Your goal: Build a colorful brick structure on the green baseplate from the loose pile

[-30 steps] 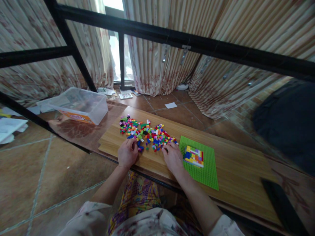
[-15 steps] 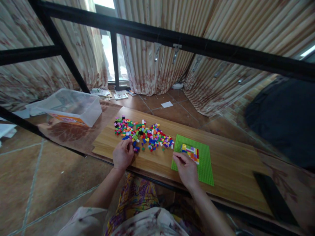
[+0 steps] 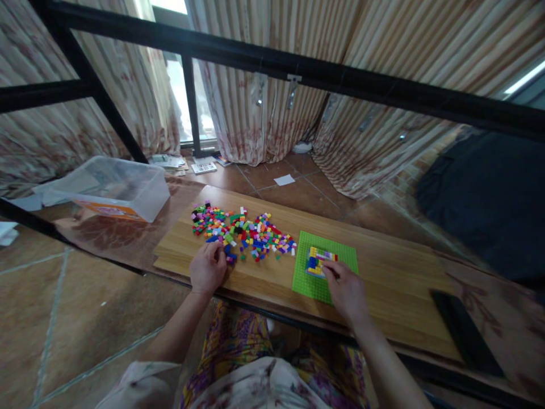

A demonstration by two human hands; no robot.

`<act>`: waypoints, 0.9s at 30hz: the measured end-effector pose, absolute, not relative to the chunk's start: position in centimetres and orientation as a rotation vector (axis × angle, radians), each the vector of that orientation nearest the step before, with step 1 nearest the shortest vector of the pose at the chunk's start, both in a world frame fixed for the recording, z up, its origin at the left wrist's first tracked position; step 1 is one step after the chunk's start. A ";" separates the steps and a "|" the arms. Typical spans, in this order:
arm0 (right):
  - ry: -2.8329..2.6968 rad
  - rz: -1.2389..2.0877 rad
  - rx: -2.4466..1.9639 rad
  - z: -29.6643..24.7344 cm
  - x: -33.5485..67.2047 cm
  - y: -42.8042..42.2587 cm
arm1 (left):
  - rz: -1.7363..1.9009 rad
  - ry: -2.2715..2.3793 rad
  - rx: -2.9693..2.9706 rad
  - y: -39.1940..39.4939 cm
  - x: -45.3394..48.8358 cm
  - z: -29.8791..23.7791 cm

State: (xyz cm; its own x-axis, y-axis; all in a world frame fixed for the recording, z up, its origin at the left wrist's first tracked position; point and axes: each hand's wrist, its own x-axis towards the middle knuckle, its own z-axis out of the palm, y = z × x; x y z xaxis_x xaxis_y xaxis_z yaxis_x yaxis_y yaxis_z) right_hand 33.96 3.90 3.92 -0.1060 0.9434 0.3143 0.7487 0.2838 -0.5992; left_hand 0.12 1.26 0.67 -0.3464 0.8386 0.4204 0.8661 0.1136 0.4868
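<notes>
A heap of small coloured bricks (image 3: 240, 230) lies on a wooden board (image 3: 400, 278). To its right sits a green baseplate (image 3: 309, 278) with a patch of coloured bricks (image 3: 317, 260) built on it. My left hand (image 3: 207, 268) rests at the near edge of the heap, fingers curled over a few bricks. My right hand (image 3: 347, 289) lies on the baseplate, fingertips pinched against the right side of the built patch; what they hold is too small to see.
A clear plastic tub (image 3: 113, 187) stands at the left on a brown cloth. Black metal bars (image 3: 298, 71) cross overhead. A dark flat object (image 3: 466, 332) lies on the board's right end. Curtains hang behind, and papers lie on the tiled floor.
My right hand has moved from the heap's right edge onto the baseplate, reaching the built patch. My left hand stays at the heap. The view has shifted right.
</notes>
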 end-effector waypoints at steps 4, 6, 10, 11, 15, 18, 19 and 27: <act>-1.991 0.313 -1.512 3.6 33.9 4.4 | -1.062 -2.307 -1.771 1.2 0.1 0.7; -2.033 0.287 -1.494 3.4 34.1 4.7 | -1.069 -2.305 -1.774 1.3 0.1 0.6; -2.097 0.245 -1.457 3.3 34.3 4.9 | -1.081 -2.307 -1.767 1.3 0.1 0.5; -2.106 0.231 -1.454 3.3 34.2 5.0 | -1.079 -2.310 -1.763 1.3 0.1 0.4; -2.130 0.199 -1.443 3.3 34.0 5.0 | -1.079 -2.306 -1.770 1.3 0.0 0.4; -2.141 0.194 -1.439 3.3 34.0 5.1 | -1.078 -2.302 -1.766 1.3 0.0 0.3; -2.144 0.192 -1.436 3.2 34.0 5.1 | -1.079 -2.300 -1.764 1.3 0.0 0.3; -2.097 0.256 -1.435 3.0 34.7 5.1 | -1.085 -2.266 -1.764 1.3 0.1 0.4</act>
State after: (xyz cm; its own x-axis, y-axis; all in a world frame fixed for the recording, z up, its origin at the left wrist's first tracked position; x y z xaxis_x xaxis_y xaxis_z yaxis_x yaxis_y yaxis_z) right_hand 34.72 5.14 3.02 -0.2538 0.9009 0.3522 0.7894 0.4033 -0.4627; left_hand 0.12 1.32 0.44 -0.3377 0.8221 0.4583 0.8726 0.0909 0.4799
